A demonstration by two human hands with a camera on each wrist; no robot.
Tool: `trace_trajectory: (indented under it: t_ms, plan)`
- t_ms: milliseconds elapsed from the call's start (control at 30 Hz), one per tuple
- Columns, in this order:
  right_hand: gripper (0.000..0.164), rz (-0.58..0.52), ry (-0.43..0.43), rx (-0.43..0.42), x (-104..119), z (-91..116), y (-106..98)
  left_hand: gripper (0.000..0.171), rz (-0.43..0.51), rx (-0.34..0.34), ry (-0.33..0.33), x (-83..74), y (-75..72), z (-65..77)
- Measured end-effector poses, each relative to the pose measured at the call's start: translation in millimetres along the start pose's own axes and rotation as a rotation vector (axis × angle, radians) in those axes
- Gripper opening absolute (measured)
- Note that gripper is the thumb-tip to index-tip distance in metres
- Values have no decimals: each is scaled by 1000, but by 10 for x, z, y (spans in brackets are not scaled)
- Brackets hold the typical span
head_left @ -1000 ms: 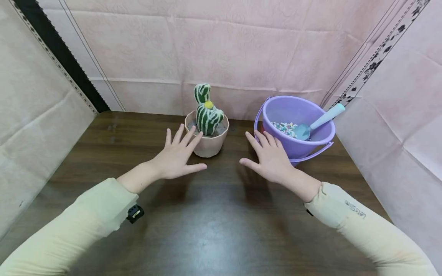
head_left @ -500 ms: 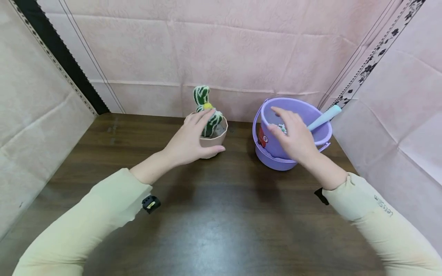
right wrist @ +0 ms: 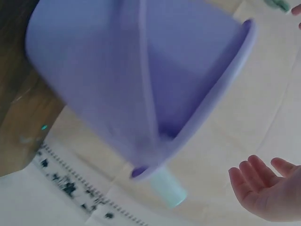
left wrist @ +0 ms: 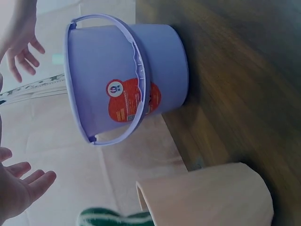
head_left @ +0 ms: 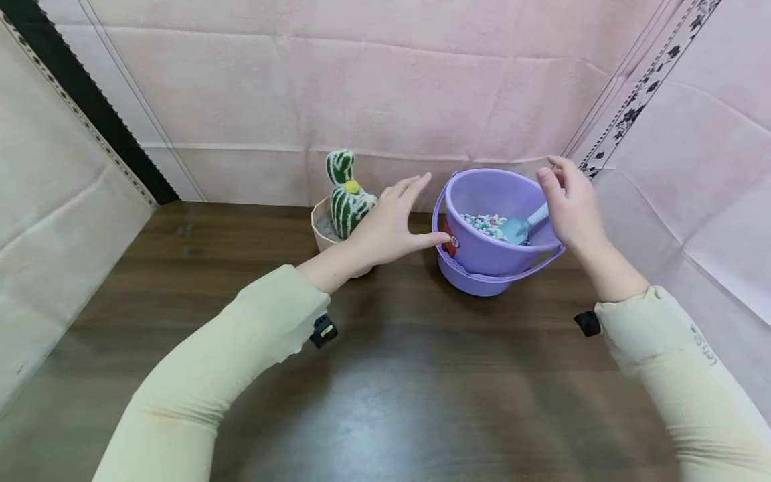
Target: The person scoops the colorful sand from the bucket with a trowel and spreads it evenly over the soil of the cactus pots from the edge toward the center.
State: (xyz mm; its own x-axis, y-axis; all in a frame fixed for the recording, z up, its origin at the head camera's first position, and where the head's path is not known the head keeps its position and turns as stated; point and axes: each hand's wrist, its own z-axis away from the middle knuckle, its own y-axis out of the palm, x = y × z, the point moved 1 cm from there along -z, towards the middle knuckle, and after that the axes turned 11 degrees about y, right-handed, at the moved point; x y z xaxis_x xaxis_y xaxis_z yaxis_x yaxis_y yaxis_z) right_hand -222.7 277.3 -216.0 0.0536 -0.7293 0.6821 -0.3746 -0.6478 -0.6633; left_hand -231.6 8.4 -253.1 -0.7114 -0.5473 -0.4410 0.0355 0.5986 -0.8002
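Observation:
A purple bucket [head_left: 488,258] stands upright at the right of centre, its handle [left wrist: 141,70] lowered against its side. Inside are small pastel pieces [head_left: 482,224] and a light blue scoop [head_left: 517,229] whose grip leans over the rim. My right hand [head_left: 575,207], fingers loosely bent, is just beside the scoop's grip and overlaps it in the head view; in the right wrist view the grip stands apart from the hand. With fingers spread, my left hand [head_left: 391,224] holds nothing and hovers between a knitted cactus [head_left: 348,207] and the bucket, its thumb near the bucket's side.
The cactus sits in a pale pot [head_left: 322,227] left of the bucket, partly covered by my left hand. Pinkish cloth [head_left: 385,94] hangs behind and at both sides of the dark wooden table [head_left: 385,402].
My left hand has moved right, from in front of the cactus towards the bucket. The right hand has gone from before the bucket, across it, to the scoop's side. Bucket and pot stay put.

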Motion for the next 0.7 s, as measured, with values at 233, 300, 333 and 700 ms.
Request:
trace_trajectory:
  t_ms: [233, 300, 333, 700]
  plan:
    - [63, 3, 148, -104, -265, -140, -134, 94, 29, 8, -26, -24, 153, -262]
    - [66, 5, 197, -125, -331, -169, -153, 93, 36, 5, -39, -20, 187, -323]
    - [68, 6, 221, -133, -359, -178, -163, 93, 34, 5, -45, -16, 203, -353]
    - [88, -57, 406, -98, -638, -354, -118, 93, 127, -40, -122, 61, 393, -599]
